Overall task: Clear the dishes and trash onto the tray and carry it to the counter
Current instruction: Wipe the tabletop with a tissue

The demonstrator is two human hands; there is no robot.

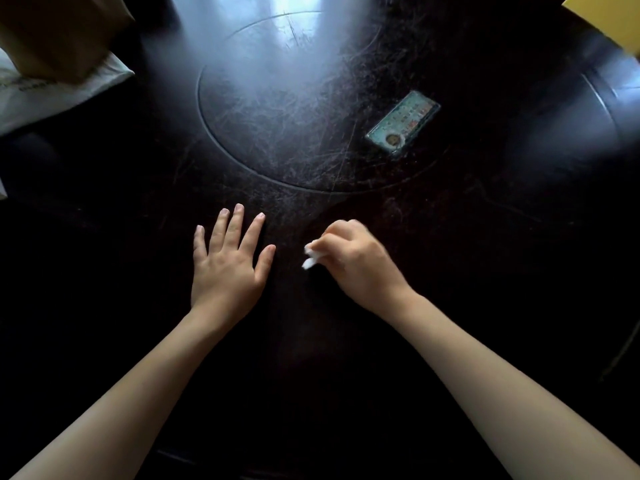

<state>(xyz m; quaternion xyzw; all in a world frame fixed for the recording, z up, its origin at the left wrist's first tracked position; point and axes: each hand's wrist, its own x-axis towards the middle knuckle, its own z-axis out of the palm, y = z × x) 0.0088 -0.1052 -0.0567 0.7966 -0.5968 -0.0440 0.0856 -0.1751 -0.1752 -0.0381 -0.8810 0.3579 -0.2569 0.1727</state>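
Observation:
My right hand is closed around a small white crumpled tissue, whose end sticks out on the left side of the fist, just above the dark round table. My left hand lies flat with fingers spread on the tabletop, a short way left of the tissue, holding nothing. No tray or dishes are in view.
A small rectangular card or packet lies on the table's inset round centre. A white bag with a brown bag on it sits at the far left edge. Something yellow shows at the top right corner.

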